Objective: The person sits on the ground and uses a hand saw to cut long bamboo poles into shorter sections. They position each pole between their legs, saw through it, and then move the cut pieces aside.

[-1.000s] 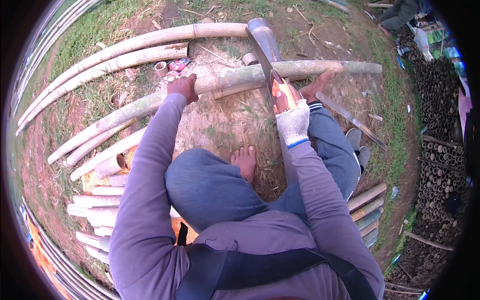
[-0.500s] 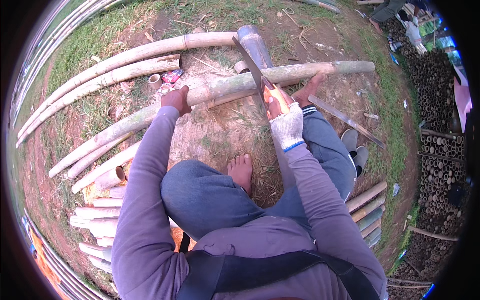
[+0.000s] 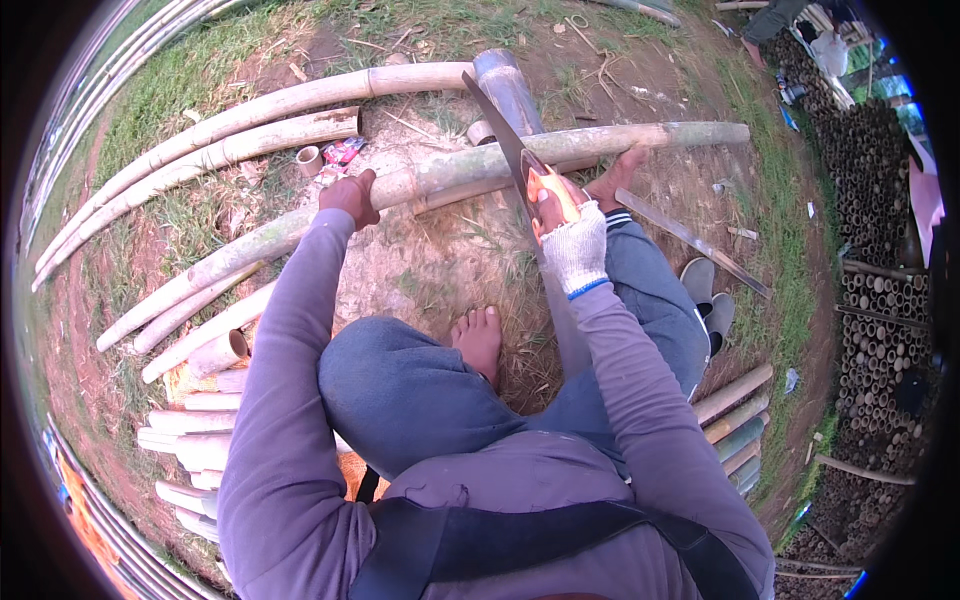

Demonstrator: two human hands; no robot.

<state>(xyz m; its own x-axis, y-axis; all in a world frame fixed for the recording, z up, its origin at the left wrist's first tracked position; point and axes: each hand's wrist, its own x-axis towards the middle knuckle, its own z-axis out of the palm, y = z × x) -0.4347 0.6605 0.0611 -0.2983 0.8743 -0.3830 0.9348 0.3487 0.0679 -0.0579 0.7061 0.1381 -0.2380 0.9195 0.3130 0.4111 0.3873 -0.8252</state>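
Note:
A long pale bamboo pole (image 3: 450, 172) runs across in front of me, sloping up from the lower left to the right. My bare left hand (image 3: 348, 196) is closed around it, left of its middle. In a white fingerless-looking knit glove, my right hand (image 3: 574, 232) grips the orange handle of a handsaw (image 3: 500, 117). The dark blade slants up and left across the pole, its tip near the end of another bamboo pole (image 3: 420, 78). Beneath the held pole lie a thick grey bamboo piece (image 3: 508, 92) and a shorter bamboo length (image 3: 465, 195).
My bare foot (image 3: 477, 343) rests on the dirt; the other is beside the pole at right. A flat strip (image 3: 692, 240) and sandals (image 3: 718, 320) lie right. Cut bamboo pieces (image 3: 205, 422) are piled lower left. Stacked bamboo (image 3: 885, 300) stands far right, with a person's leg (image 3: 775, 20) above.
Both hands keep their grips and stay almost where they were. My left hand and knee have shifted very slightly left; the saw still lies across the pole.

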